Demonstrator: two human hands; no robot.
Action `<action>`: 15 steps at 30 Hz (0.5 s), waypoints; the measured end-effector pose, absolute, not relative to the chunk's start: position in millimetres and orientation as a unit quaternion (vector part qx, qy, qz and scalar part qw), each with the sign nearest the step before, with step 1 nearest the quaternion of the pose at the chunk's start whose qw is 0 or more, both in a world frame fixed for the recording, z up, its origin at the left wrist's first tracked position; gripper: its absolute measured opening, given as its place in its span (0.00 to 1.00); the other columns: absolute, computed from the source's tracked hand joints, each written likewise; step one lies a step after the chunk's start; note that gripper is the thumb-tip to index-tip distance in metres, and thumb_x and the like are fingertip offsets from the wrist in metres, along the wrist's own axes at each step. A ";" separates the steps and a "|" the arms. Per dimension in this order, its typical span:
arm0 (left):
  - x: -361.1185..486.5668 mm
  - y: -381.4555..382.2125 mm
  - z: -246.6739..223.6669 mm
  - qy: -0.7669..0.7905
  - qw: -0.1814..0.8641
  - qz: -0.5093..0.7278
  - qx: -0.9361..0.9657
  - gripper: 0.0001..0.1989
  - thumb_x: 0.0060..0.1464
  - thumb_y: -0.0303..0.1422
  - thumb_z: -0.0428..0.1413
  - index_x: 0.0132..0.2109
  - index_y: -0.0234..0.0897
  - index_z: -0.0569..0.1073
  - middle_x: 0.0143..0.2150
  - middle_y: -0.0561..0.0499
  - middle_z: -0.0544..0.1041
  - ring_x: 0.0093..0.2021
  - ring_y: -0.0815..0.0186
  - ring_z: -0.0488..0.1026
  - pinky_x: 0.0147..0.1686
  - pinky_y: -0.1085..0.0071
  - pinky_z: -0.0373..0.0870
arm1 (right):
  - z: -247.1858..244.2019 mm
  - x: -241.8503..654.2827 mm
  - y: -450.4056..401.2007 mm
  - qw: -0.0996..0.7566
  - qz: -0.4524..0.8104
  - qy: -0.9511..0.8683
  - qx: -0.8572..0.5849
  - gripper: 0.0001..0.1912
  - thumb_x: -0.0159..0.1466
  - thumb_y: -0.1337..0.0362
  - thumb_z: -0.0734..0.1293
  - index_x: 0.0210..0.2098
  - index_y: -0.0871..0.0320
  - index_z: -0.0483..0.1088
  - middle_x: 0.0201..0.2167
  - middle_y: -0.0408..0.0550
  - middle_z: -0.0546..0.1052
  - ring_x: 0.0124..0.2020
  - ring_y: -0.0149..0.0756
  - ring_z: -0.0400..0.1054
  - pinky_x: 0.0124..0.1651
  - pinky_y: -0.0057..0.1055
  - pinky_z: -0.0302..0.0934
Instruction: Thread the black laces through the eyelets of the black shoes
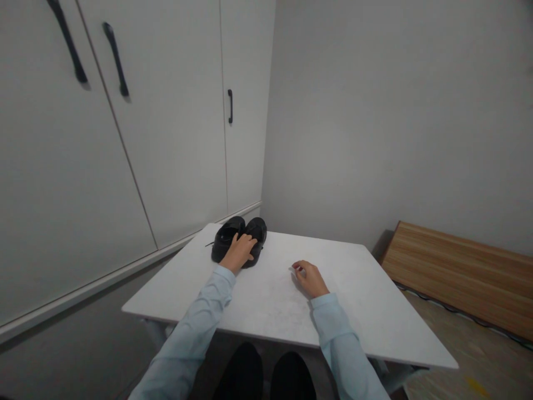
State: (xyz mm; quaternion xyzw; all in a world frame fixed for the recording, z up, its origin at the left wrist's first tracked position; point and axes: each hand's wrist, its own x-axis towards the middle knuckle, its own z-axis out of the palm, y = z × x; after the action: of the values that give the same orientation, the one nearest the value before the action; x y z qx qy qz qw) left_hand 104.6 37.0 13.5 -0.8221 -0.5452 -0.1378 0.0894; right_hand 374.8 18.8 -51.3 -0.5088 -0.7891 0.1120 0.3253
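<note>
A pair of black shoes stands side by side at the back left of the white table (266,300). The left shoe (222,243) shows a dark opening, and a thin lace end sticks out on its left. The right shoe (257,226) is partly covered by my left hand (239,253), which reaches from the front with thumb and fingers about the adjoining sides of both shoes. Over the table, right of the shoes and apart from them, my right hand (308,279) has its fingers curled in. A tiny pale bit shows at its fingertips, too small to name.
White cupboard doors (179,139) with dark handles rise on the left, close to the table's back left edge. A grey wall (375,128) stands behind. On the floor at right are a wood-grain panel (458,272) and a dark cable (449,308) along it.
</note>
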 end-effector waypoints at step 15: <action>130.6 25.6 26.8 -0.505 0.126 -0.179 -0.835 0.17 0.48 0.24 0.58 0.47 0.36 0.69 0.44 0.47 0.69 0.47 0.57 0.63 0.49 0.60 0.60 | -52.7 376.6 25.3 0.350 0.104 -0.780 -0.508 0.15 0.55 0.72 0.59 0.39 0.59 0.72 0.37 0.50 0.77 0.40 0.37 0.69 0.48 0.34 0.61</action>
State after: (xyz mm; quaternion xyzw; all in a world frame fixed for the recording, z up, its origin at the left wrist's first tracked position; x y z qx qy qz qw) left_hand 130.6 25.6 26.8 -0.8346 -0.5052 -0.1794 0.1261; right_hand 376.6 25.3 -52.7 -0.5084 -0.7799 0.1040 0.3499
